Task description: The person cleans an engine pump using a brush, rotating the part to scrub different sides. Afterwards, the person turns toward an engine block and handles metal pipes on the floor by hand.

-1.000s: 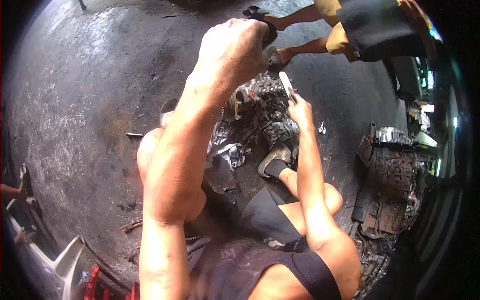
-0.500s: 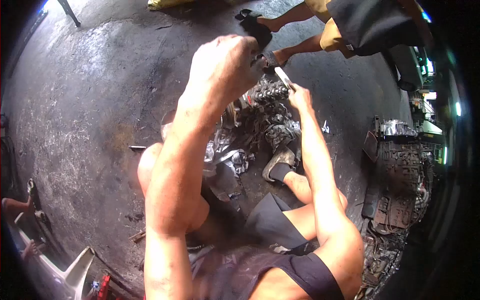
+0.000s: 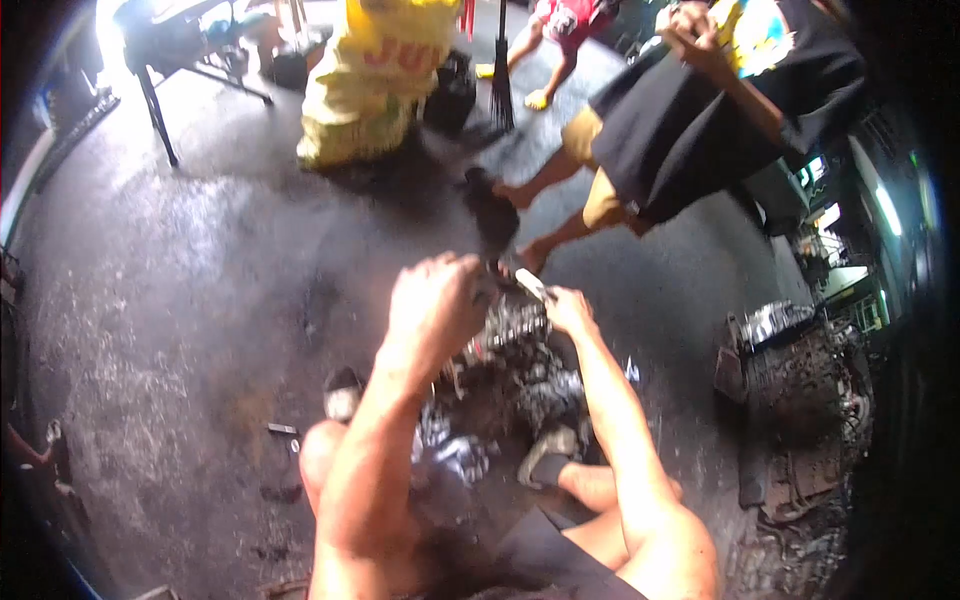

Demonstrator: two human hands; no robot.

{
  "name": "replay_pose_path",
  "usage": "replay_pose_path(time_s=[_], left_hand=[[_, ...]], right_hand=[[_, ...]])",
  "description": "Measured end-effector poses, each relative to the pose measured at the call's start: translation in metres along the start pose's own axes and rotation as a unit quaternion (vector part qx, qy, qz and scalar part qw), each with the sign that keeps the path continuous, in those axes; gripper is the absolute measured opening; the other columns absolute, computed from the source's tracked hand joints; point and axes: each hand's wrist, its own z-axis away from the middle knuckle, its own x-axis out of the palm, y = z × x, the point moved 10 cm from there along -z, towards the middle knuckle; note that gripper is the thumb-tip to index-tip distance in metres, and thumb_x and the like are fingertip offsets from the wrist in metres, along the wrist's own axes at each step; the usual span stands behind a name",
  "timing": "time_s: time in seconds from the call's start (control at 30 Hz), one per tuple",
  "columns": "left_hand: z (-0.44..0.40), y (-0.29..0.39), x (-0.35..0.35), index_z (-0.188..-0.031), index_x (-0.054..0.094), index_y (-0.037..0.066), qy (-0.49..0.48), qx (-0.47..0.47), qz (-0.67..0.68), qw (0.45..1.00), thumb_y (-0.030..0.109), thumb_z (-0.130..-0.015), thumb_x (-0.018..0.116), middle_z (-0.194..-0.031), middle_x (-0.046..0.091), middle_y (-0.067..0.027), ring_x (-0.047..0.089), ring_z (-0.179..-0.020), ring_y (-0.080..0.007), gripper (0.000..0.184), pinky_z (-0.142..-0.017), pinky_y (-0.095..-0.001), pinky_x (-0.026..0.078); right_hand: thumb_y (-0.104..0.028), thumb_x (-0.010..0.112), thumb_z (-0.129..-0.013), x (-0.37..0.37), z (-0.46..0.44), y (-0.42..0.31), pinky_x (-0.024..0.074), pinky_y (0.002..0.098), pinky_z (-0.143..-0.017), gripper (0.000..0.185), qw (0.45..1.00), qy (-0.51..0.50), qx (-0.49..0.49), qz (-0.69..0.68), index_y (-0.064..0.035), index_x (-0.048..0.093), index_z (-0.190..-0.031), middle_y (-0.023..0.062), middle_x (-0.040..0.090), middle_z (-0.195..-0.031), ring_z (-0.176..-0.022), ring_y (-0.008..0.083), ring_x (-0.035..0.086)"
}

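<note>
My left hand is raised in front of me, its fingers curled round something dark that I cannot make out. To its right, my right hand grips a white-tipped tool, whose pale end points up and left toward my left hand. Below and between both hands lies a metal engine part with a row of rounded lobes, partly hidden by my left hand and wrist. Crumpled, greasy rags or plastic lie on the floor between my feet, under the metal part.
A person in a dark apron stands ahead on the right. Another person's legs show farther back. A yellow sack, a broom and a table leg are ahead. A large engine block sits at right.
The view has tilted up, showing the sack, broom and farther person. Both hands now appear lower in the picture, still closed. The standing person's hands have come into view.
</note>
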Motion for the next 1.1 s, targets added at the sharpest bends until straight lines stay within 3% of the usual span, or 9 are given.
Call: replay_pose_path(time_s=[0.2, 0.33, 0.4, 0.53, 0.7, 0.87, 0.93, 0.97, 1.1], left_hand=[[0.005, 0.0, -0.005, -0.101, 0.071, 0.007, 0.008, 0.004, 0.005, 1.0, 0.028, -0.085, 0.073, -0.103, 0.07, -0.0141, 0.067, -0.098, -0.0334, 0.027, -0.085, -0.043, 0.053], [0.007, 0.003, -0.004, -0.101, 0.071, 0.007, -0.006, 0.019, 0.019, 1.0, 0.029, -0.085, 0.073, -0.101, 0.071, -0.0133, 0.068, -0.096, -0.0329, 0.028, -0.083, -0.0418, 0.054], [0.01, 0.007, -0.004, -0.101, 0.071, 0.007, -0.005, 0.021, 0.022, 1.0, 0.03, -0.085, 0.073, -0.1, 0.072, -0.0122, 0.069, -0.094, -0.0317, 0.027, -0.082, -0.0408, 0.054], [0.018, 0.01, -0.001, -0.101, 0.072, 0.008, -0.024, 0.002, 0.028, 0.999, 0.03, -0.085, 0.073, -0.101, 0.072, -0.0117, 0.07, -0.092, -0.0293, 0.026, -0.081, -0.0402, 0.054], [0.018, 0.003, -0.008, -0.101, 0.072, 0.008, -0.022, -0.01, 0.013, 1.0, 0.03, -0.084, 0.074, -0.101, 0.072, -0.0123, 0.07, -0.091, -0.0281, 0.028, -0.081, -0.0397, 0.055], [0.011, 0.003, -0.013, -0.101, 0.073, 0.008, -0.007, -0.005, 0.036, 0.999, 0.028, -0.084, 0.074, -0.101, 0.073, -0.0134, 0.071, -0.09, -0.0276, 0.026, -0.08, -0.0395, 0.055], [0.012, 0.001, -0.011, -0.102, 0.073, 0.008, -0.002, 0.009, 0.028, 1.0, 0.027, -0.083, 0.075, -0.099, 0.073, -0.0139, 0.071, -0.089, -0.0281, 0.027, -0.08, -0.0398, 0.055], [0.013, 0.002, -0.012, -0.101, 0.073, 0.008, 0.01, 0.015, 0.03, 0.999, 0.028, -0.082, 0.076, -0.098, 0.073, -0.0141, 0.072, -0.088, -0.0292, 0.028, -0.078, -0.0399, 0.055], [0.016, -0.004, -0.014, -0.101, 0.072, 0.006, 0.019, 0.006, 0.056, 0.998, 0.027, -0.082, 0.077, -0.093, 0.073, -0.0157, 0.072, -0.085, -0.0291, 0.028, -0.075, -0.0385, 0.056]], right_hand=[[-0.018, 0.071, -0.085, -0.09, 0.1, -0.028, 0.052, 0.046, -0.092, 0.047, 0.93, 0.229, -0.237, -0.164, -0.0031, 0.059, -0.128, 0.0244, 0.066, -0.115, -0.108, 0.0417, 0.064], [-0.014, 0.071, -0.086, -0.026, 0.136, 0.029, 0.0542, 0.044, -0.085, 0.042, 0.94, 0.254, -0.161, -0.159, 0.0003, 0.059, -0.124, 0.0248, 0.068, -0.107, -0.096, 0.0384, 0.069], [-0.014, 0.074, -0.084, 0.046, 0.132, 0.066, 0.0549, 0.0425, -0.074, 0.04, 0.944, 0.107, 0.016, -0.311, 0.0003, 0.058, -0.118, 0.0222, 0.07, -0.094, -0.084, 0.0326, 0.07], [-0.025, 0.074, -0.085, 0.107, 0.136, 0.066, 0.0533, 0.0446, -0.077, 0.038, 0.979, 0.054, 0.063, -0.188, 0.0008, 0.057, -0.107, 0.0234, 0.07, -0.092, -0.089, 0.0341, 0.07], [-0.04, 0.063, -0.096, 0.135, 0.132, 0.064, 0.039, 0.0284, -0.036, 0.032, 0.917, -0.026, 0.122, -0.38, -0.009, 0.053, -0.094, -0.0006, 0.051, -0.062, -0.043, 0.0088, 0.047], [-0.042, 0.06, -0.097, 0.143, 0.144, 0.045, 0.0437, 0.0337, -0.042, 0.037, 0.867, -0.024, 0.121, -0.483, -0.0049, 0.059, -0.094, 0.0041, 0.057, -0.062, -0.047, 0.0156, 0.055], [-0.041, 0.057, -0.099, 0.143, 0.131, 0.031, 0.0436, 0.0344, -0.039, 0.034, 0.917, -0.038, 0.134, -0.373, -0.0064, 0.059, -0.095, 0.0067, 0.059, -0.064, -0.044, 0.0165, 0.055], [-0.042, 0.06, -0.097, 0.169, 0.095, 0.049, 0.0476, 0.0395, -0.044, 0.04, 0.947, 0.074, 0.065, -0.306, -0.0023, 0.061, -0.095, 0.0124, 0.063, -0.066, -0.049, 0.0219, 0.061], [-0.048, 0.059, -0.097, 0.128, 0.079, 0.027, 0.0443, 0.0353, -0.04, 0.047, 0.917, -0.022, 0.108, -0.384, -0.0031, 0.062, -0.085, 0.0062, 0.06, -0.063, -0.043, 0.0178, 0.055]])
